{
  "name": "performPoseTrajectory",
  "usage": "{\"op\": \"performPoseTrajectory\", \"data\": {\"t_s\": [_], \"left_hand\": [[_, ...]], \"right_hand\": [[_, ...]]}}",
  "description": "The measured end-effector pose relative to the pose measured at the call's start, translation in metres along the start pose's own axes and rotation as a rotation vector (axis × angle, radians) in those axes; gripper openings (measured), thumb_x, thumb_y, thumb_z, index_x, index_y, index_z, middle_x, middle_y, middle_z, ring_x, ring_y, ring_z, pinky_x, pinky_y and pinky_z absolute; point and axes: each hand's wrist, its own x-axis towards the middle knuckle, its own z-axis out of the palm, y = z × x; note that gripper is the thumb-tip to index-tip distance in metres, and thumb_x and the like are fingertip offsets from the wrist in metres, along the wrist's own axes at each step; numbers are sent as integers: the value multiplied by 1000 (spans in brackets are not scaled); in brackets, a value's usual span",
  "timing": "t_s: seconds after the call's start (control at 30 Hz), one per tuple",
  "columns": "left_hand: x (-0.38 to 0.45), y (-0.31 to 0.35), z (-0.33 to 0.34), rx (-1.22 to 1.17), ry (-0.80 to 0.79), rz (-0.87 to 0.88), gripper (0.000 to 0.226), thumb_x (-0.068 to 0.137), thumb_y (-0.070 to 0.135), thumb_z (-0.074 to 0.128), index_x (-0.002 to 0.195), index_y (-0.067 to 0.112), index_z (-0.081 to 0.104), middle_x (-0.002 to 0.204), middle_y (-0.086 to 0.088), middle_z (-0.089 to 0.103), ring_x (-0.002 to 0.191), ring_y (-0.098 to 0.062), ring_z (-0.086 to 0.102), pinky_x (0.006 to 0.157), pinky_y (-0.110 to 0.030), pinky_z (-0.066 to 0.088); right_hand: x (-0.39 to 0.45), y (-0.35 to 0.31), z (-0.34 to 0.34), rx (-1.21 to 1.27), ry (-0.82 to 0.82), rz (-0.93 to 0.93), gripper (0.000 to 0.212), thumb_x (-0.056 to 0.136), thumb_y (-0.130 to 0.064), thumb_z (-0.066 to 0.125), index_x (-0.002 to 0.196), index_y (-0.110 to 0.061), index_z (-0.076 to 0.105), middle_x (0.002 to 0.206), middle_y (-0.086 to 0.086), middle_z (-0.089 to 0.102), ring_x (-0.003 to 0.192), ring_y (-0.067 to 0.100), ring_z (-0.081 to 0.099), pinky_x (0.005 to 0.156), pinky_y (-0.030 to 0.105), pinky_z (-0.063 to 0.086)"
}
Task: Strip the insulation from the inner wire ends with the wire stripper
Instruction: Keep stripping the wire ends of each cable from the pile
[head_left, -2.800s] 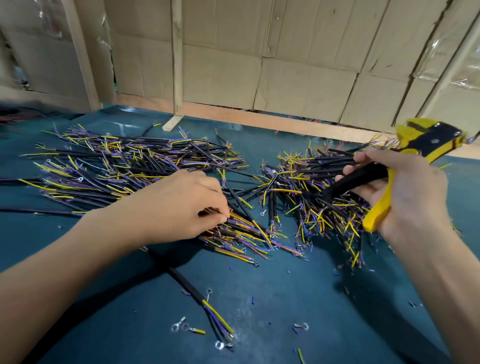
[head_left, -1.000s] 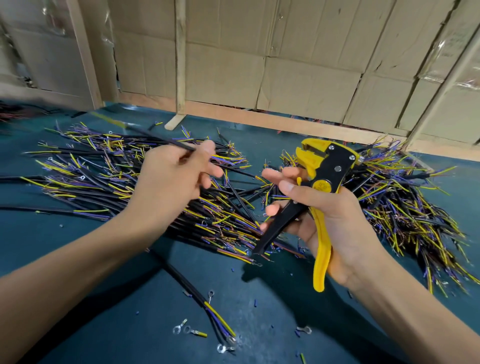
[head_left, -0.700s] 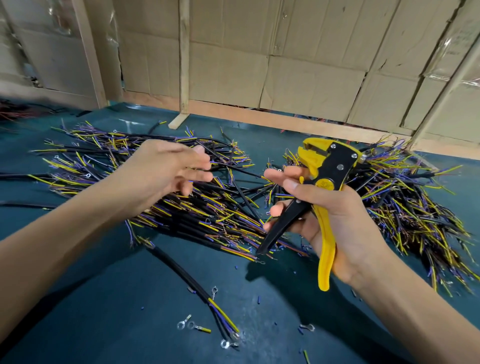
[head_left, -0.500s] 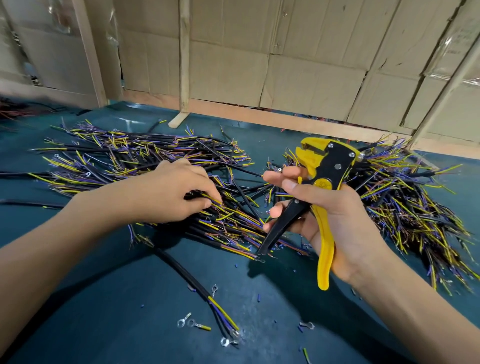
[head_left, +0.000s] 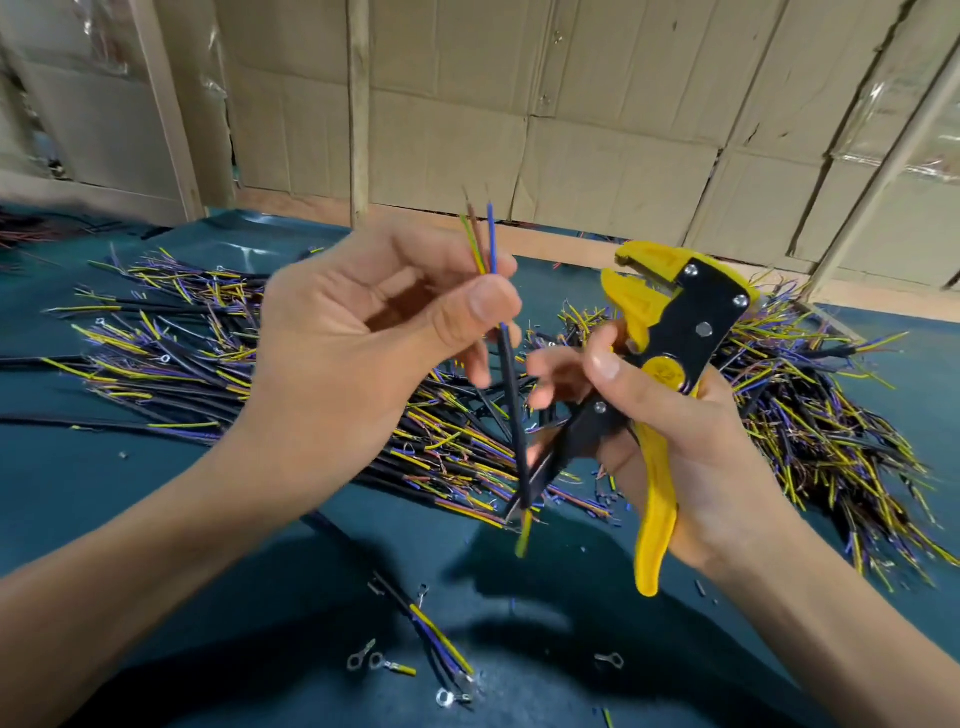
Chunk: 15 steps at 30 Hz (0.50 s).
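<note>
At the frame's centre the left hand (head_left: 363, 343) is pinching a short black-sheathed cable (head_left: 511, 400) between thumb and fingers, holding it nearly upright; thin yellow-green, brown and blue inner wires (head_left: 483, 239) are fanning from its top, yellow wire is showing at its bottom; just right, the right hand (head_left: 670, 426) is gripping a yellow-and-black wire stripper (head_left: 670, 332), its handles spreading apart, above the dark teal table (head_left: 78, 483).
</note>
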Motion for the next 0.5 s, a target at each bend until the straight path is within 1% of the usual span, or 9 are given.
{"op": "performPoseTrajectory", "data": {"t_s": [0.03,0.07,0.1,0.13,0.2,0.27,0.33,0.4,0.5], "left_hand": [[-2,-1,2,-46,-8,-49,13,77,33,81,85,24,76,80,-2,74,61,-30,61,54,-28,49],[-5,-3,4,-69,-13,-102,15,74,36,83,82,24,76,78,-3,74,60,-29,61,52,-28,49],[-8,-6,5,-75,-14,-153,17,71,37,85,79,25,76,76,-4,74,58,-28,61,51,-28,49],[-10,-9,6,-70,-11,-195,18,70,37,86,77,24,76,73,-5,73,55,-26,61,50,-28,49],[-14,-14,6,-58,-7,-249,11,73,28,84,77,23,76,69,-5,72,52,-20,63,50,-26,50],[-15,-16,6,-54,-17,-285,3,76,22,79,77,22,76,67,-4,72,51,-17,65,50,-24,50],[-15,-16,6,-50,-48,-328,5,78,19,81,77,22,76,65,-3,71,51,-16,65,49,-23,49],[-14,-15,5,-37,-79,-387,7,77,21,84,78,20,77,66,-1,71,53,-15,65,49,-24,51],[-10,-13,2,-37,-108,-487,13,70,26,79,78,17,76,69,-2,68,57,-18,65,54,-33,58]], "right_hand": [[-1,-1,1,-2,-45,-7,17,79,-16,83,86,-16,68,93,18,73,81,29,68,60,52,59],[-3,-1,3,-13,-68,-8,21,75,-18,85,87,-16,68,89,15,73,80,29,69,60,58,59],[-3,-1,5,-27,-77,-8,24,72,-17,87,87,-16,68,85,13,72,77,28,69,60,61,58],[-3,0,6,-35,-78,-10,26,70,-11,88,86,-16,69,82,11,71,73,28,69,60,57,59],[-4,2,10,-33,-60,-2,24,70,-2,85,84,-14,70,76,10,68,66,28,68,58,44,59],[-3,5,13,-47,-2,17,21,67,-6,83,82,-12,70,74,12,66,63,29,66,59,43,59],[-4,8,14,-34,82,14,20,65,-10,83,81,-13,70,74,13,66,61,29,66,58,41,58],[-2,8,14,11,149,-7,22,66,-11,83,84,-10,69,80,16,68,63,29,66,59,45,59],[1,3,11,42,227,-30,29,66,-10,83,89,-7,65,87,23,69,68,32,66,65,58,58]]}}
